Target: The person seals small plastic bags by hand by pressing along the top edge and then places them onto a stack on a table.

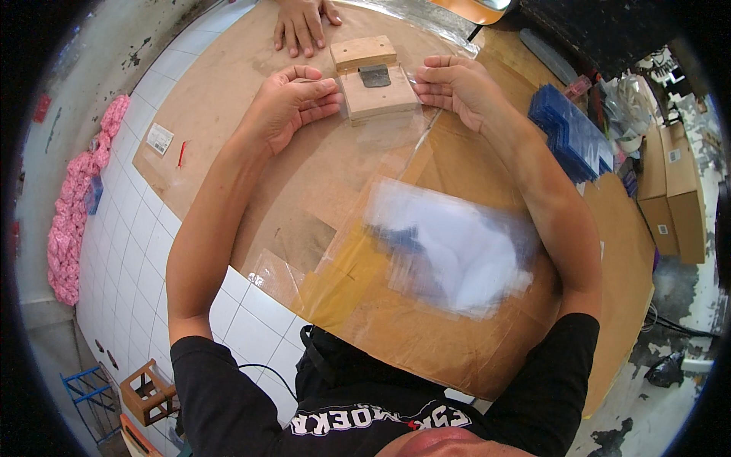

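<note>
A wooden block jig (381,99) lies on the brown-covered table, with a raised back strip and a dark plate (374,75) on it. My left hand (297,103) is at its left side, thumb and fingers pinched together. At the right side my right hand (457,87) pinches in the same way. Between them, a thin clear plastic sheet (390,135) shows faintly over the jig's near edge; both hands appear to grip its sides. Nearer me lies a loose pile of clear and whitish plastic sheets (464,251).
Another person's hand (301,27) rests flat on the table beyond the jig. Blue plastic sleeves (567,133) are stacked at the right, beside cardboard boxes (670,190). A red pen-like item (182,154) and a white label (160,139) lie at the left. A pink bundle (80,206) stands beyond the table's left edge.
</note>
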Motion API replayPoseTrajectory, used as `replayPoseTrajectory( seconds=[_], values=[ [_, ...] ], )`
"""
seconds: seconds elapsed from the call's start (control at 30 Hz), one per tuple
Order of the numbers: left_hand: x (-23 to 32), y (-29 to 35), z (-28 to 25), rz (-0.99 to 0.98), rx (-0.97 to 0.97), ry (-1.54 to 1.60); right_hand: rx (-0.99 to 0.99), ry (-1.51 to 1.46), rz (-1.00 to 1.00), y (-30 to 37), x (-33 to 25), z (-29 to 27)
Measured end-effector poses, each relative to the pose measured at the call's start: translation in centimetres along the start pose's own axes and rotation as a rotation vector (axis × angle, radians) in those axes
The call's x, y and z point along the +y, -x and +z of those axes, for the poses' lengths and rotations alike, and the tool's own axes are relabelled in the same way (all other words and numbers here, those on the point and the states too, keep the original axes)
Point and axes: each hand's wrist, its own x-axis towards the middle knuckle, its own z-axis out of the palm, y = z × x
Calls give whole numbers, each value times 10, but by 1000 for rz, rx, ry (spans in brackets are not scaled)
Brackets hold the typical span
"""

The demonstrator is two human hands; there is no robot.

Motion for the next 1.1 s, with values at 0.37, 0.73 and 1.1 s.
replayPoseTrajectory(
  seconds=[0.37, 0.73, 1.1],
  values=[
    [5, 2, 6, -22, 34, -30, 8, -39, -35, 0, 1, -2],
    [2, 3, 4, 1, 54, -26, 21, -117, -34, -1, 2, -1],
    [25, 9, -7, 274, 344, -241, 102, 163, -356, -5, -42, -43]
  ],
)
